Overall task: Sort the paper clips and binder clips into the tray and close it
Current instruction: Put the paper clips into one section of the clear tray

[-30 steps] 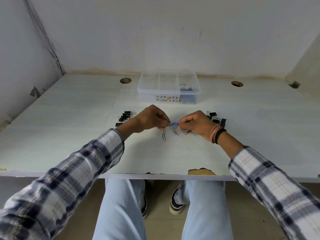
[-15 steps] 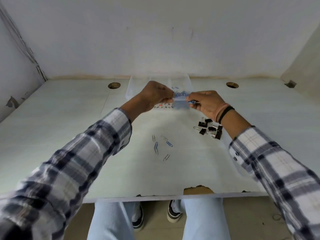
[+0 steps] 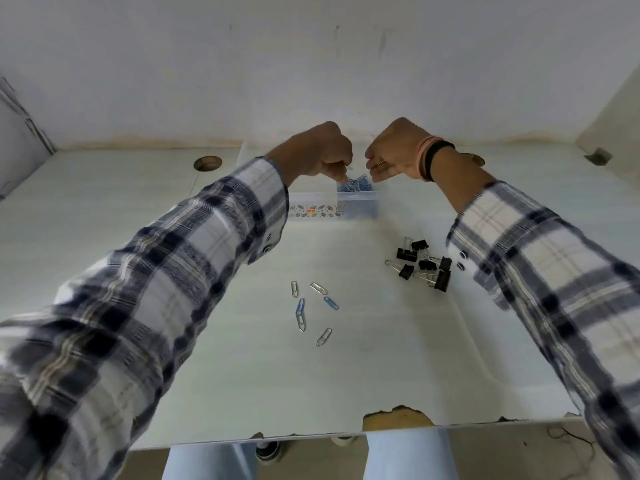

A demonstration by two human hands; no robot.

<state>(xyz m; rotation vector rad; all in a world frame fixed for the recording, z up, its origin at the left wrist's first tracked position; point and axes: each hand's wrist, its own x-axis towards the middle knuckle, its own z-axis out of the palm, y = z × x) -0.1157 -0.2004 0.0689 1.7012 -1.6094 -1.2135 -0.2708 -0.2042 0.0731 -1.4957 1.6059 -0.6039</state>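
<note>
Head view shows both hands raised over the tray's right compartment, where a heap of paper clips already lies. The left hand has its fingers curled, pinching a clip; the right hand likewise pinches something thin. The tray stands at the far middle of the worktop. Released from this height, a clip could bounce off the heap or rim into the neighbouring compartment or onto the worktop. Loose clips and binder clips remain unsorted, so closing now would be premature.
</note>
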